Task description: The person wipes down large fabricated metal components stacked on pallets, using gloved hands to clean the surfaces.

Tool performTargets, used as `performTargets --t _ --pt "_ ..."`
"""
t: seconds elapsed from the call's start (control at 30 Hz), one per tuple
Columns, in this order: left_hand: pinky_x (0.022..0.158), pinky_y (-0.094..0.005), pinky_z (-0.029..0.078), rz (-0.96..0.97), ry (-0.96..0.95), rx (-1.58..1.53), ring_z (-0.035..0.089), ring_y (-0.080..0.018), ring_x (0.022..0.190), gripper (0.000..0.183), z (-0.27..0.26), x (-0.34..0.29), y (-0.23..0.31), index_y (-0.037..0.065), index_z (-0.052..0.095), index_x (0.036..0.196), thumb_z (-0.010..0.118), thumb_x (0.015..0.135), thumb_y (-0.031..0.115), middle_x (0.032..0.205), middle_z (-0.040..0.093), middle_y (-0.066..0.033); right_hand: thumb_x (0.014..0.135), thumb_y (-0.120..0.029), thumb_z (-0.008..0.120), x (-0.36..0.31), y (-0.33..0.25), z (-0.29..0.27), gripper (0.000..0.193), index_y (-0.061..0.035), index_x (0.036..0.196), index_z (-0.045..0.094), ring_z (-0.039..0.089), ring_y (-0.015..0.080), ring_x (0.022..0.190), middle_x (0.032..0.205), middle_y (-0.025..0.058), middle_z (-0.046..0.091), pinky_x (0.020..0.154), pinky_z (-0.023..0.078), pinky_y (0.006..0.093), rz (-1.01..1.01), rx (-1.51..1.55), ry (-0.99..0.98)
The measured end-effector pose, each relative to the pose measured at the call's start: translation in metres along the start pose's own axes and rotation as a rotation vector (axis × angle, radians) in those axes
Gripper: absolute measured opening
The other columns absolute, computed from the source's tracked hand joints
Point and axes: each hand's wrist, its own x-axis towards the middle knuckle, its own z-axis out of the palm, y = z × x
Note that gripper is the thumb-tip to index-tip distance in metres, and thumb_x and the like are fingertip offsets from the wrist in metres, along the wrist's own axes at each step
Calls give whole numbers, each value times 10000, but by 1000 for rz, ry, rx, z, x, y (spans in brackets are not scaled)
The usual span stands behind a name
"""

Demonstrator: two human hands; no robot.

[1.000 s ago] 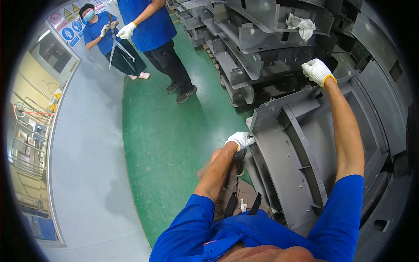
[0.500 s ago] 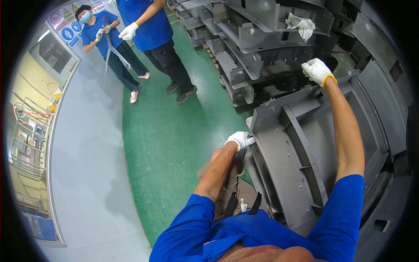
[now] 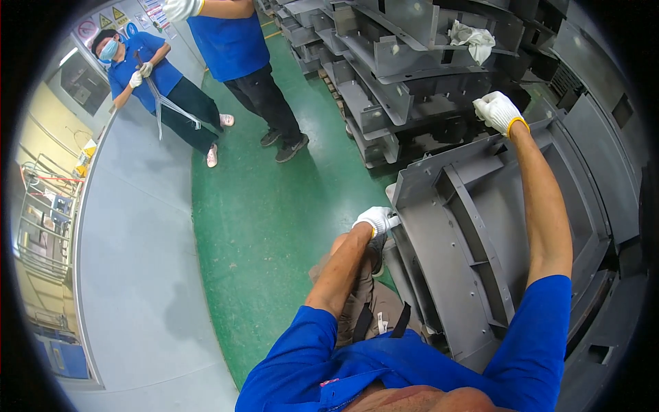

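Right, head view only: the person is gripping a large grey moulded panel [image 3: 480, 226] with both gloved hands, the panel standing tilted on edge at 3 o'clock of the frame, leaning among more grey panels. The left hand [image 3: 375, 220] is sitting at the centre, fingers curled closed around the panel's near left edge; the right hand [image 3: 500, 111] is reaching out to 1 o'clock, fingers wrapped over the panel's far top corner. Both arms are extended, the right one nearly straight. Judging progress: the grasp is made, but the panel is looking unlifted, its lower end resting down by the person's legs, so moving and setting it somewhere is probably all left. At 12 o'clock a stack of grey panels [image 3: 384, 75] is lying with a white rag [image 3: 471, 38] on top. At 11 o'clock two co-workers in blue shirts are standing on the green floor [image 3: 254, 226], one co-worker's hand [image 3: 137, 77] holding a thin strip.
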Motion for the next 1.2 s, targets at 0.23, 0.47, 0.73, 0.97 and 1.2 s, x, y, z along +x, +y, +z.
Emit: performTargets --t 0.23,0.47,0.73,0.97,1.2 --pt "935 -411 448 -4 -9 2 573 -378 1091 574 -2 -2 2 87 622 1175 515 853 550 1150 626 -196 820 -327 517 0 1 0 384 19 794 684 634 270 641 702 175 653 651 487 366 -8 1 -1" --pt "937 -412 449 -8 -12 6 573 -375 1091 562 -3 -4 7 90 630 1168 515 854 542 1149 629 -192 825 -333 519 1 4 1 388 17 796 685 632 261 636 705 165 657 646 487 363 -11 14 8" --pt "926 -421 451 21 0 24 576 -384 1079 555 -3 -5 6 81 638 1151 504 861 535 1135 630 -203 825 -338 521 1 4 0 391 17 802 684 638 273 650 724 171 663 662 490 365 -8 25 -1" --pt "922 -417 454 24 17 24 579 -381 1073 551 0 -2 1 83 638 1146 506 860 534 1129 634 -197 825 -338 523 0 0 1 390 18 805 683 632 266 641 726 170 662 652 488 363 -5 25 -3" --pt "910 -415 460 17 9 32 583 -385 1061 558 -4 -6 6 84 641 1136 511 856 549 1117 638 -196 822 -328 532 0 1 -1 376 17 794 681 622 250 622 696 153 653 639 484 358 -8 27 -13"
